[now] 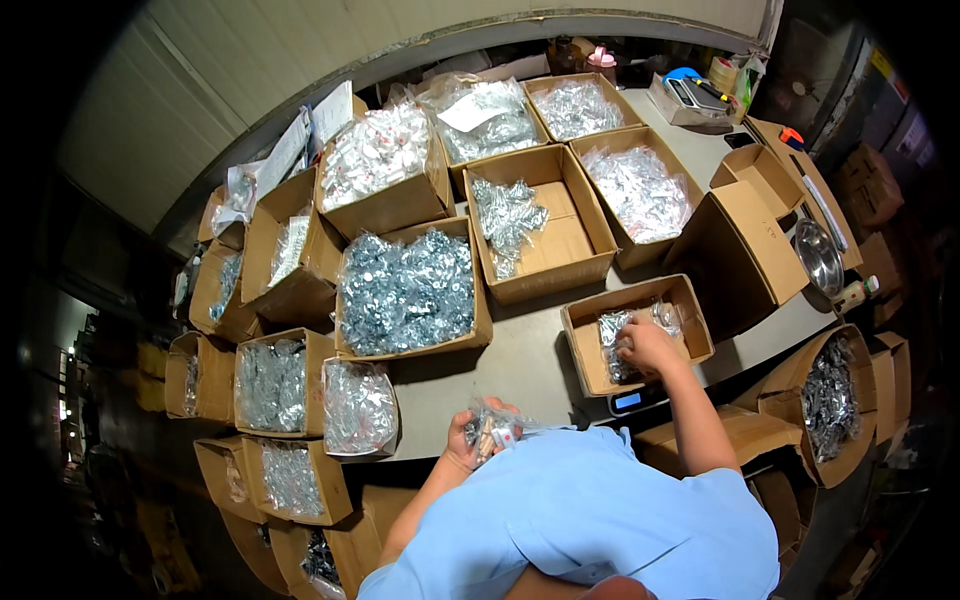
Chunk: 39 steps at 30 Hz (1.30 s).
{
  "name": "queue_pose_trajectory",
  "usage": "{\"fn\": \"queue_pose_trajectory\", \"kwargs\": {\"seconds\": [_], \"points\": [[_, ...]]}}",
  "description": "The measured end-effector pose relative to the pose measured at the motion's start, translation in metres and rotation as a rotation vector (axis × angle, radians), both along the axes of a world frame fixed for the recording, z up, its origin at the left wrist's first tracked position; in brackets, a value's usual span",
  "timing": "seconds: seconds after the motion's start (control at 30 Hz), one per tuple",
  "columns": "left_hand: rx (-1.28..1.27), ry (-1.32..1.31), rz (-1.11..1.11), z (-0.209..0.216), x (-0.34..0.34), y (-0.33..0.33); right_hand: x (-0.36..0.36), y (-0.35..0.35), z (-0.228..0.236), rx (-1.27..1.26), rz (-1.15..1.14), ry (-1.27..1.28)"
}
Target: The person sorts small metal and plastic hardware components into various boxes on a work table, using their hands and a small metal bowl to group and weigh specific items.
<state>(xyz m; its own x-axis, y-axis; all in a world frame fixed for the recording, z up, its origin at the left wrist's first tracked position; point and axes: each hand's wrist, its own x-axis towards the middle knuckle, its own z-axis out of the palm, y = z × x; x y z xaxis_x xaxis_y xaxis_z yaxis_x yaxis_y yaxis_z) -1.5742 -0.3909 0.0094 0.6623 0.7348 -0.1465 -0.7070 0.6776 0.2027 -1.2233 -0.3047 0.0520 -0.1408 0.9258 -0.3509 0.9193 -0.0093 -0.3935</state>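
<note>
At the near edge of the counter (530,352); left hand (461,440) clamped on a bag (493,434); right hand (650,345) apart, inside the box (587,352), grip hidden, cannot tell; risk: slack left hold could drop the bag.

The light-blue shirt (600,500) is short-sleeved — left hand (463,436) and right hand (648,345) are bare.
</note>
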Motion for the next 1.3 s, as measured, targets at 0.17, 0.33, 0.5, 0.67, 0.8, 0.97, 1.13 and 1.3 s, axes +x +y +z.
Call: {"fn": "queue_pose_trajectory", "kwargs": {"seconds": [0.17,0.33,0.5,0.67,0.8,0.97,1.13,1.3], "points": [[-0.095,0.018,-0.144,0.005,0.008,0.019,0.011,-0.018,0.028,0.372,-0.221,0.133],[-0.039,0.064,-0.355,0.044,0.077,0.079,0.025,-0.042,0.034,0.637,-0.359,0.288],[-0.082,0.335,-0.269,0.048,0.166,0.115,0.035,-0.075,0.028,0.717,-0.549,0.333],[0.274,0.844,-0.496,0.085,0.194,0.118,0.055,-0.104,0.012,0.703,-0.667,0.358],[0.543,0.897,-0.347,0.071,0.144,0.123,0.078,-0.120,-0.007,0.747,-0.641,0.198],[0.869,1.640,0.066,-0.012,0.057,0.106,0.087,-0.118,-0.032,0.553,-0.752,0.085],[1.506,2.314,-0.165,-0.055,0.020,0.032,0.098,-0.116,-0.050,0.099,-0.813,-0.048],[1.425,2.314,-0.140,-0.070,0.014,0.028,0.088,-0.113,-0.058,-0.032,-0.780,-0.018]]}}
